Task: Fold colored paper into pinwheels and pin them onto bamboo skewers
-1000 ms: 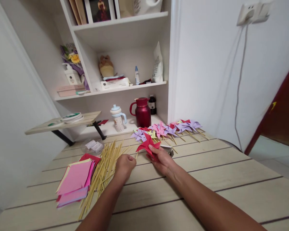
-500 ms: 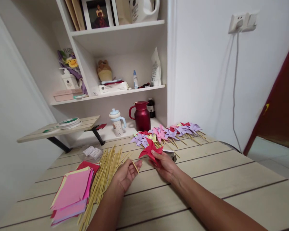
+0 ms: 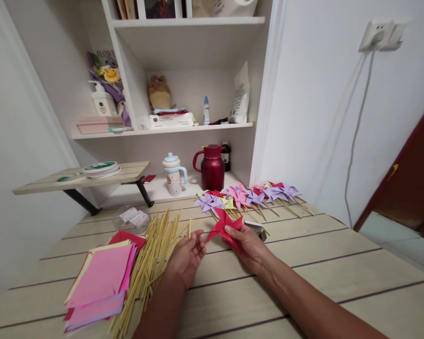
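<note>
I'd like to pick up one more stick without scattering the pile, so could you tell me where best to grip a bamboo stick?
Pinch a far tip of the bamboo sticks, coming from above near the left hand: there the ends fan apart, while the near ends lie bunched beside the paper stack.

Matt red paper pinwheel (image 3: 224,229); pale, smooth wooden sticks (image 3: 151,261); matt wood-grain table (image 3: 321,254); glossy red jug (image 3: 212,167).

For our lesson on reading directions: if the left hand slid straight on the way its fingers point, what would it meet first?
Probably the red paper pinwheel held in the right hand. The left hand, holding a thin stick, points up toward it, though depth is unclear.
</note>
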The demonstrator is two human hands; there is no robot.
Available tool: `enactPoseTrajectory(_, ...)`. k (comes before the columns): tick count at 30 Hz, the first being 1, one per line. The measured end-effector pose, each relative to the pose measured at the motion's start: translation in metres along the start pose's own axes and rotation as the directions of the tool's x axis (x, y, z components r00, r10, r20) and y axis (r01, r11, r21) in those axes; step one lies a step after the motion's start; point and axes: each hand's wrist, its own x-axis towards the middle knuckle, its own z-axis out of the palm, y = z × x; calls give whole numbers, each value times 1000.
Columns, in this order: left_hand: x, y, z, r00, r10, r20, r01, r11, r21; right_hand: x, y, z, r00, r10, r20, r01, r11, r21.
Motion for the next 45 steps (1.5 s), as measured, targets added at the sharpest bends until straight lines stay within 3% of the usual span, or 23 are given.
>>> enactPoseTrajectory(5, -9, 2, 3, 996, 34, 82, -42, 994, 102, -6, -11, 3, 999, -37, 33, 38, 998, -45)
enactPoseTrajectory(11, -16, 7, 0, 971, -99, 220, 59, 982, 181, -7, -17, 0, 996, -3, 88, 11, 995, -95)
enactPoseTrajectory(16, -17, 5, -4, 954, -50, 295, -19, 974, 227, -5, -17, -2, 996, 15, 84, -6, 994, -105)
enactPoseTrajectory(20, -19, 4, -1, 960, -7, 279, -74, 958, 278, -8, -25, 0, 997, -20, 78, 29, 993, -114)
enactPoseTrajectory(25, -13, 4, 0, 964, 117, 240, -208, 893, 400, -16, -37, 8, 982, -135, 135, 159, 970, -186)
enactPoseTrajectory(30, -15, 13, 2, 955, 271, 120, -295, 819, 492, -18, -42, 7, 955, -288, 74, 296, 902, -314)
enactPoseTrajectory(32, -20, 18, 5, 932, 353, 82, -345, 797, 495, -21, -46, 6, 895, -426, 130, 437, 784, -440)
enactPoseTrajectory(33, -23, 20, 7, 915, 395, 78, -380, 783, 493, -24, -48, 7, 830, -518, 205, 542, 667, -512)
enactPoseTrajectory(34, -26, 21, 8, 899, 429, 86, -413, 765, 494, -27, -50, 7, 734, -603, 314, 654, 501, -567)
enactPoseTrajectory(36, -31, 22, 12, 870, 479, 114, -465, 724, 510, -35, -53, 9, 478, -662, 578, 827, 116, -551)
enactPoseTrajectory(38, -37, 22, 15, 844, 519, 134, -499, 668, 552, -41, -54, 10, 304, -615, 727, 882, -106, -459)
enactPoseTrajectory(39, -39, 22, 16, 829, 543, 133, -511, 640, 574, -43, -54, 10, 260, -590, 764, 891, -157, -425)
enactPoseTrajectory(41, -45, 23, 18, 798, 590, 122, -533, 598, 598, -46, -52, 10, 224, -558, 799, 902, -191, -387)
enactPoseTrajectory(45, -55, 26, 20, 765, 623, 164, -578, 551, 601, -47, -51, 9, 235, -584, 777, 916, -134, -378)
